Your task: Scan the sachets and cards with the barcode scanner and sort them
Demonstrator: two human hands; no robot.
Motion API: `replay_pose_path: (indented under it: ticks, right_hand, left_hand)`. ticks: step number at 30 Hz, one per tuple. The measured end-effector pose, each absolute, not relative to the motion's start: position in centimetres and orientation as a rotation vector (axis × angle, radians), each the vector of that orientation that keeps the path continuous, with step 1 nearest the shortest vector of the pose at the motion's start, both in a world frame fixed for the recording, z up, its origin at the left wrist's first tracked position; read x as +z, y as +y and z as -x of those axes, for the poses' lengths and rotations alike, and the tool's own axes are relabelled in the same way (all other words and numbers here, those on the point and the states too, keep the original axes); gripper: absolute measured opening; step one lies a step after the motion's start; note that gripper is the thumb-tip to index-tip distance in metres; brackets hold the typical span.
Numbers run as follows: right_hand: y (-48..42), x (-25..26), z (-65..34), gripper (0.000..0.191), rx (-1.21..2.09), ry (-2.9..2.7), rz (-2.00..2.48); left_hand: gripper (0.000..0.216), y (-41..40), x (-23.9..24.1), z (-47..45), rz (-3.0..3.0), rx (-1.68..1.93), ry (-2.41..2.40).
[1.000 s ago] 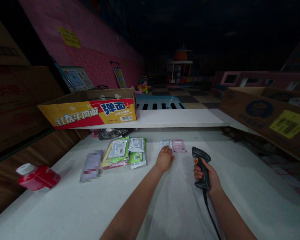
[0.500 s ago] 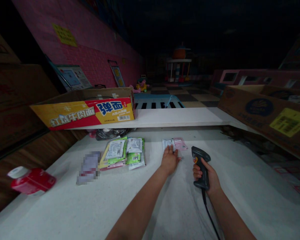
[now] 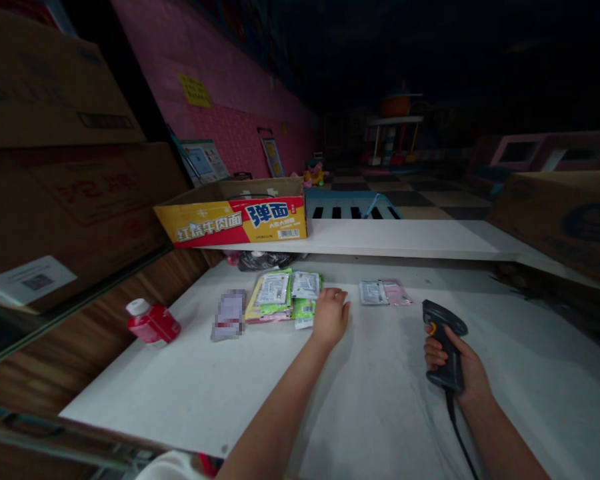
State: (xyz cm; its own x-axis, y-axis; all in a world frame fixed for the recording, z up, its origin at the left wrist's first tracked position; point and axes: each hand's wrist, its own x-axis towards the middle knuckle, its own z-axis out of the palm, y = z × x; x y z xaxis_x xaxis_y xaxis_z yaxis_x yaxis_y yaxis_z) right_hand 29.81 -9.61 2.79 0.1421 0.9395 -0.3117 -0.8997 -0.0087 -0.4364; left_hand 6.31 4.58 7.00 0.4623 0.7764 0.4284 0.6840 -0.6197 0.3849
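Note:
My right hand is wrapped around the grip of a dark barcode scanner, held up above the white counter. Its cable runs down toward me. At the right edge of a pile of flat packets, my left hand reaches over with its fingers slightly bent and its thumb apart; nothing shows in its grasp. It covers part of the pile, and whether the fingertips touch a packet I cannot tell. The pile has silver, green, yellow and pink packets. Between my hands lies a separate silver and pink packet.
Left of the pile lies a blurred purple-grey item, then a red bottle with a white cap. A raised white shelf bears a red and yellow carton and a brown carton. Large boxes stand at left.
My left hand has left the separate silver and pink packet and moved left to the pile. The view has turned left. My right hand still grips the scanner.

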Motion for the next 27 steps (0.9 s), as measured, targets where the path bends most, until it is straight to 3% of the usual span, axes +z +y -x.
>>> replay_pose_path:
  ticks: [6,10,15,27]
  right_hand:
    - [-10.1,2.7,-29.8,0.028,1.457,-0.066,0.617]
    - [-10.5,2.3,-29.9,0.030,1.445,-0.102,0.632]
    - [-11.0,2.0,-29.9,0.025,1.420,-0.066,0.620]
    - [-11.2,2.0,-30.0,0.029,1.412,-0.034,0.635]
  left_hand:
    - [0.028,5.4,9.8,1.8,-2.343,1.084,1.954]
    - [0.039,5.8,10.7,4.3,-2.094,0.930,2.365]
    - [0.047,6.1,11.2,5.3,-1.941,0.741,2.406]
    - [0.050,6.5,11.5,5.9,-1.777,0.789,2.389]
